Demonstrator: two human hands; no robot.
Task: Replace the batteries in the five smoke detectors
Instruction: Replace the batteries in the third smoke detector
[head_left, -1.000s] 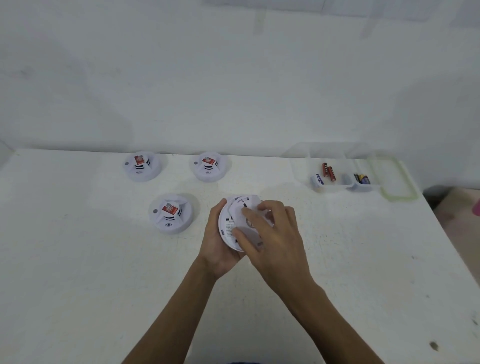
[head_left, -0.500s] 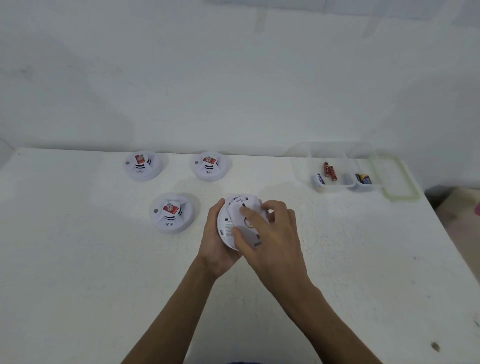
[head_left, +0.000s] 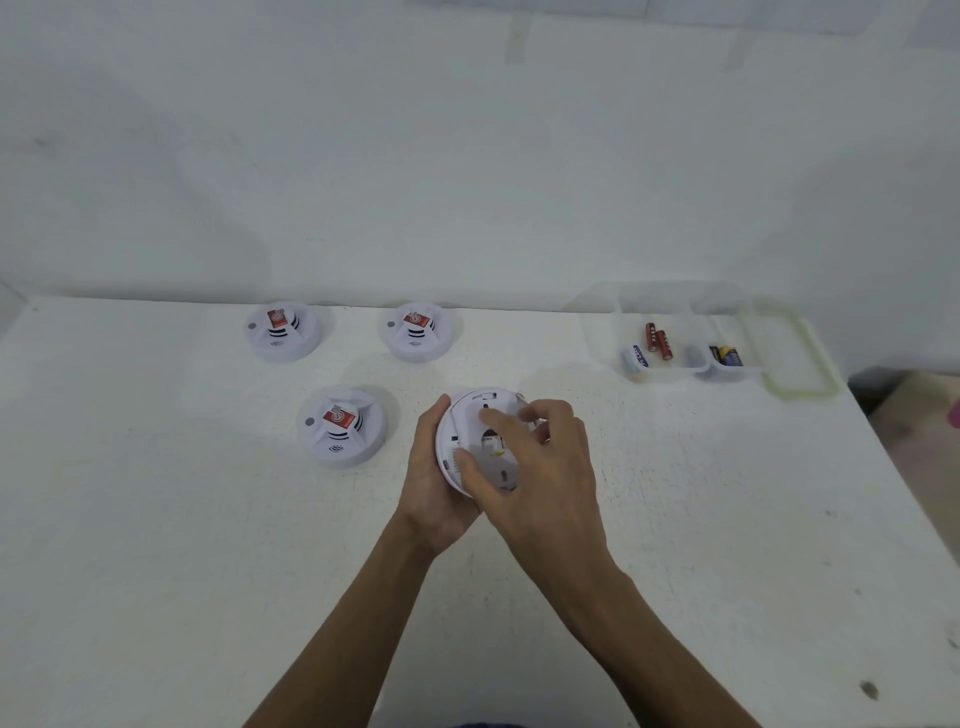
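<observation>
Now we have the smoke detector (head_left: 475, 441) lifted off the white table (head_left: 156, 545) near its middle, turned so its back faces us, with three other smoke detectors resting face up nearby: one just to the left (head_left: 342, 426) and two further back (head_left: 283, 331) (head_left: 417, 331). A fifth we cannot see.

We judge the held unit to be light, a hollow shell of stiff, smooth plastic; it should not flex, but its glossy rim could slip, and the small catches on the rear plate look like the parts that would snap if forced. The rim seems the sound place to take hold, leaving the back plate free to twist or lift.

Our left hand (head_left: 436, 493) cradles the unit from the left and below, thumb curled over the upper left edge, the other fingers hidden beneath it. Our right hand (head_left: 540, 478) lies over the back plate with the fingers loosely spread and bent: the forefinger tip presses near the upper middle, the thumb bears on the lower left part, and the remaining fingers wrap the right rim. Whether the plate has come loose we cannot tell.

At the far right stands a clear plastic container (head_left: 675, 312) with red batteries (head_left: 657, 340) and a dark one (head_left: 727, 356) in its compartments, well apart from our hands.
</observation>
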